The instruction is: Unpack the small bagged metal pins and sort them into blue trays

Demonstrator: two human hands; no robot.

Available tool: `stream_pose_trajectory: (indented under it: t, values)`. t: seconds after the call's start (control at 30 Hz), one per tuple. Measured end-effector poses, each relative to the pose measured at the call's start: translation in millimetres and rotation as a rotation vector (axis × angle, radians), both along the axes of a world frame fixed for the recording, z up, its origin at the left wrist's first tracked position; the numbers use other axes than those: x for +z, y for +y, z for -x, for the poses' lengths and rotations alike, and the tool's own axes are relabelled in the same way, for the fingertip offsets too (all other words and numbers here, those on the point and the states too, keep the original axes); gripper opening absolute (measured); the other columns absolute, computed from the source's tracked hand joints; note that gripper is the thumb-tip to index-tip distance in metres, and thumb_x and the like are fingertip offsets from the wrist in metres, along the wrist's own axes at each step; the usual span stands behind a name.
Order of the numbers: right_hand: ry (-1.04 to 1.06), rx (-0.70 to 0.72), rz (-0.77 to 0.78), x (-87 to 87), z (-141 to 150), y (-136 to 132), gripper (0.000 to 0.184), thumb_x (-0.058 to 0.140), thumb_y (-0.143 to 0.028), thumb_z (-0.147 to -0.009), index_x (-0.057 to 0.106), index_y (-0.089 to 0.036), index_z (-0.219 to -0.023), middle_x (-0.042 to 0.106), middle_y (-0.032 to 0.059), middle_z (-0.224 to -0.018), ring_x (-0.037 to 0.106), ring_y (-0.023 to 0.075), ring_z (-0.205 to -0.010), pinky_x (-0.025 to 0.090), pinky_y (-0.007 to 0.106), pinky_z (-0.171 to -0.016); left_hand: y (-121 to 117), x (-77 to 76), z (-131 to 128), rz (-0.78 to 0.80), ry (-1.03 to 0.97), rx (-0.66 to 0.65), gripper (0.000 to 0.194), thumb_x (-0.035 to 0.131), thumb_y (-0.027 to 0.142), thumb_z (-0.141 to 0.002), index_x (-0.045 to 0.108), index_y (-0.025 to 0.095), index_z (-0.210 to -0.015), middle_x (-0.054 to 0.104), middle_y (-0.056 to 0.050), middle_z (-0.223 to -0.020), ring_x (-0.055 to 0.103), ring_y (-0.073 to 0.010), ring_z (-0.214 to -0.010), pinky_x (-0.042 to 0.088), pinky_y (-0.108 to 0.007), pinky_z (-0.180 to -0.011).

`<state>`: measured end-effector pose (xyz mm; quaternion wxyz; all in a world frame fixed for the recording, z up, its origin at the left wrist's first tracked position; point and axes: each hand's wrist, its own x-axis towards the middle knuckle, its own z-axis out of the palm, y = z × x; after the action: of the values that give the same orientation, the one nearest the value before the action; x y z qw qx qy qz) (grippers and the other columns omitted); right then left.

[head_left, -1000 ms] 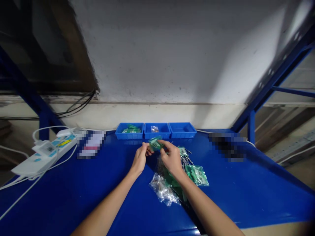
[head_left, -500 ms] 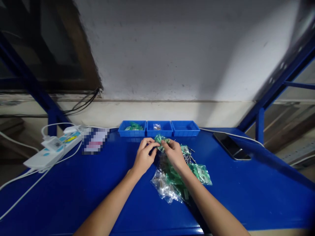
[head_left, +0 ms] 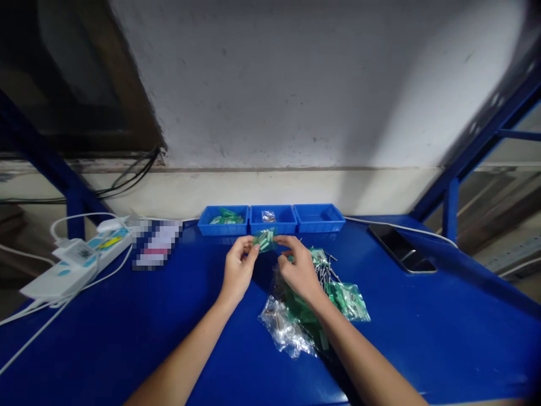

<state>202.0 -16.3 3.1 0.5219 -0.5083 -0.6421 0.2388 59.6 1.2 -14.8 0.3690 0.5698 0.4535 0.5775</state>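
The green packet (head_left: 265, 240) was located between the two hands, on the near side of the middle blue bin (head_left: 274, 226), with pale pieces visible through its film. The left hand (head_left: 239, 265) pinched the packet's left edge between thumb and fingers. The index finger of the right hand (head_left: 299, 270) met the opposite edge; whether the thumb closed on it could not be told. The main hazard was loss of the packet: film of this kind was likely slippery, and a relaxed left pinch would probably have let it drop. Excess pull from both sides could have split the film and scattered the contents (small pieces would be awkward to recover among the loose metal rods (head_left: 325, 273)). A low sweep of the right forearm presented a second risk, since it crossed close over the clear packets (head_left: 285, 332) and the green bag (head_left: 349, 301) and could have dragged them across the blue table (head_left: 127, 316). Compared with half a second earlier, the packet was spread out instead of bunched, the hands stood farther apart, and the right hand's fingers covered less of the film.
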Motion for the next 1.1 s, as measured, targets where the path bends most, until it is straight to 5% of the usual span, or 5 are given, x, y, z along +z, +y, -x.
stream_pose_trajectory:
  t: [0.23, 0.57, 0.8, 0.93, 1.1]
  values:
    - [0.195, -0.037, 0.221, 5.2, -2, 5, 0.033, 0.048, -0.043, -0.083, 0.061, -0.016, -0.070, 0.050, -0.0016, -0.054, 0.047, 0.0123, -0.052, 0.035, 0.023, -0.049, -5, 9.7, 4, -0.352, 0.553, -0.069, 0.019, 0.051, 0.016, -0.082, 0.066, 0.024, -0.089, 0.060, -0.004, -0.090, 0.053, -0.0198, -0.091, 0.041, -0.035, -0.085]
    - [-0.335, 0.143, -0.173, -1.2, -1, -1, 0.041, 0.040, -0.005, -0.073, 0.063, -0.019, -0.103, 0.063, 0.0054, -0.085, 0.057, 0.0183, -0.078, 0.045, 0.029, -0.071, 12, -6.5, 15, 0.265, -0.128, -0.275, 0.037, 0.049, 0.050, -0.084, 0.060, 0.015, -0.092, 0.059, -0.002, -0.072, 0.052, -0.0114, -0.061, 0.035, -0.021, -0.051]
    - [-0.151, 0.048, -0.012, -1.7, -3, -7, 0.020, 0.046, -0.013, -0.079, 0.065, -0.020, -0.082, 0.059, 0.0074, -0.104, 0.054, 0.0220, -0.101, 0.042, 0.035, -0.086, -2, -10.2, 8, -0.061, 0.233, -0.158, 0.004, 0.054, 0.021, -0.081, 0.054, 0.019, -0.085, 0.057, -0.002, -0.081, 0.055, -0.0158, -0.077, 0.042, -0.025, -0.066]
    - [-0.050, -0.047, 0.101, -4.6, -1, -5, 0.034, 0.049, -0.038, -0.086, 0.054, -0.018, -0.058, 0.053, 0.0026, -0.070, 0.053, 0.0163, -0.069, 0.042, 0.028, -0.063, -10, -8.5, 9, -0.338, 0.491, -0.119, 0.019, 0.047, 0.006, -0.079, 0.058, 0.021, -0.080, 0.053, -0.005, -0.093, 0.051, -0.0189, -0.092, 0.041, -0.032, -0.083]
    - [-0.027, -0.062, 0.082, -9.7, -1, -6, 0.026, 0.048, -0.033, -0.087, 0.064, -0.017, -0.074, 0.056, -0.0003, -0.060, 0.049, 0.0127, -0.054, 0.036, 0.024, -0.050, -12, -5.9, 8, -0.247, 0.518, -0.181, 0.014, 0.055, 0.020, -0.081, 0.060, 0.022, -0.094, 0.050, -0.007, -0.104, 0.048, -0.0211, -0.099, 0.040, -0.035, -0.088]
